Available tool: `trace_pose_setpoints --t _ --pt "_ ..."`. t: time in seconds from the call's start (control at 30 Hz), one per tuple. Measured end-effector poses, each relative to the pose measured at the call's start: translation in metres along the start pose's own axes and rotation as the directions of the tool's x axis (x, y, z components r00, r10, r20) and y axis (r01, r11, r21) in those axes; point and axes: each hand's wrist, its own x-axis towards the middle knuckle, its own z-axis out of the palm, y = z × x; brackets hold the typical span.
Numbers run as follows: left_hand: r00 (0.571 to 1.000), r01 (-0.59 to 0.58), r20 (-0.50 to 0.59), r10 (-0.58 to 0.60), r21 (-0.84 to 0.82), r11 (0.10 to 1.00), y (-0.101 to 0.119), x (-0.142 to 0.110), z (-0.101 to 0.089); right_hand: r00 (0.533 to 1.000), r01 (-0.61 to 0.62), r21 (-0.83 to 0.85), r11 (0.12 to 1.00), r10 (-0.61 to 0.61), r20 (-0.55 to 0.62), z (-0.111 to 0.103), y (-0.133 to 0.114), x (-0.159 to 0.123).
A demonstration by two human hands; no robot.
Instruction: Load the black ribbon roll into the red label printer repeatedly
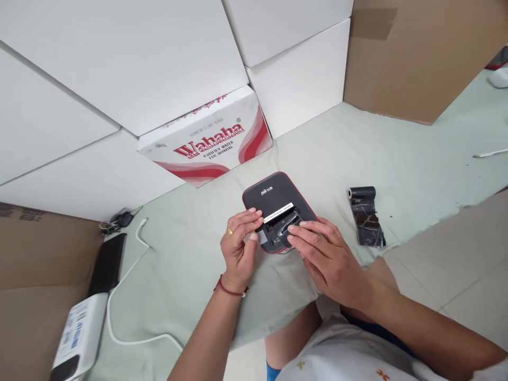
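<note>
A flat black device with rounded corners and a red edge lies on the pale green cloth; it looks like a small printer. Across its middle runs a white label strip above an open recess. In the recess sits a glossy black piece, seemingly a ribbon roll. My left hand grips the device's left edge, fingertips on its top and the thumb at the near side. From the right, the fingers of my right hand press on the glossy black piece; my right thumb is hidden.
To the right lies a partly unrolled black ribbon roll. A Wahaha water carton stands behind, against white boxes. A brown cardboard box is at back right. On the left are a white cable, keys and a white device.
</note>
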Motion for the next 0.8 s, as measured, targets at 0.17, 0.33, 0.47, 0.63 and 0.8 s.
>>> trace_pose_setpoints --t 0.17,0.33,0.47,0.63,0.8 --pt "0.984 0.179 0.045 -0.174 -0.265 0.947 -0.007 0.000 0.006 1.000 0.005 -0.018 1.000 -0.005 -0.016 -0.002 -0.004 -0.006" --pt "0.882 0.447 0.150 -0.446 -0.567 0.692 -0.006 -0.004 0.013 1.000 -0.007 -0.017 1.000 0.007 -0.010 -0.004 -0.006 -0.007" --pt "0.816 0.552 0.269 -0.512 -0.624 0.553 -0.004 -0.007 0.019 1.000 -0.007 -0.007 1.000 0.007 -0.024 -0.002 -0.007 -0.007" --pt "0.802 0.553 0.278 -0.528 -0.680 0.481 -0.003 -0.009 0.027 0.999 -0.027 -0.028 0.999 0.026 -0.040 -0.005 -0.008 -0.001" --pt "0.823 0.518 0.253 -0.509 -0.702 0.488 -0.009 -0.010 0.032 1.000 -0.017 -0.014 1.000 0.017 -0.002 -0.026 0.008 0.046"
